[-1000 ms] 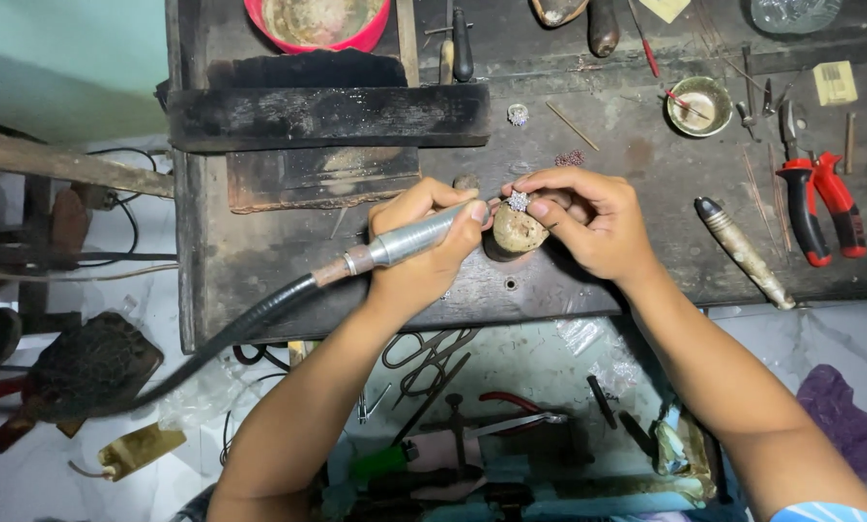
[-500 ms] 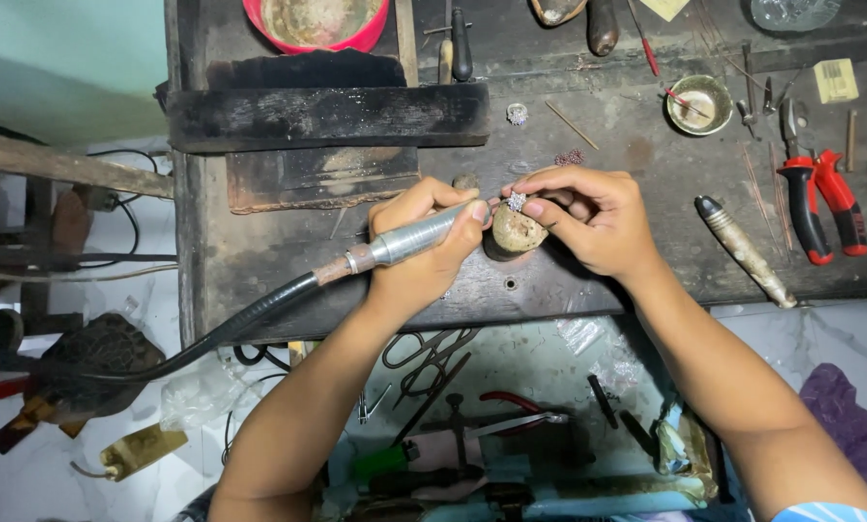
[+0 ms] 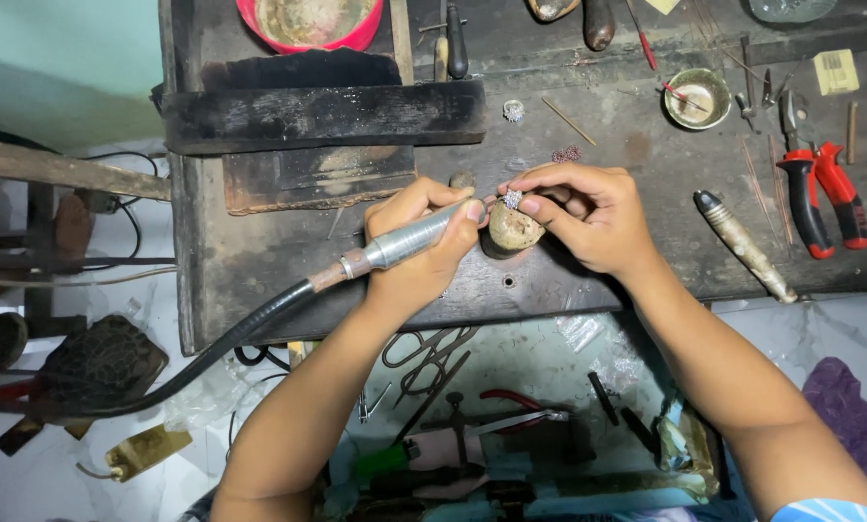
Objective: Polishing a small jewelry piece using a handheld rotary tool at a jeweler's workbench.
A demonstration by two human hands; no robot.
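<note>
Head view: dark workbench [image 3: 260, 271], left hand [image 3: 419, 256] clamped on rotary handpiece [image 3: 409, 240], tip meeting small ring [image 3: 513, 199]. Right hand [image 3: 588, 217] pinches ring against rounded peg [image 3: 513, 230], steadying it at bench edge.

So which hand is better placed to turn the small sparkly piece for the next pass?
Probably the right hand: its fingertips already pinch the small sparkly piece over the rounded block. The left hand is wrapped around the rotary handpiece.

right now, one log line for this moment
left hand: grips rotary handpiece | right hand: pinches ring on round block | bench
</note>
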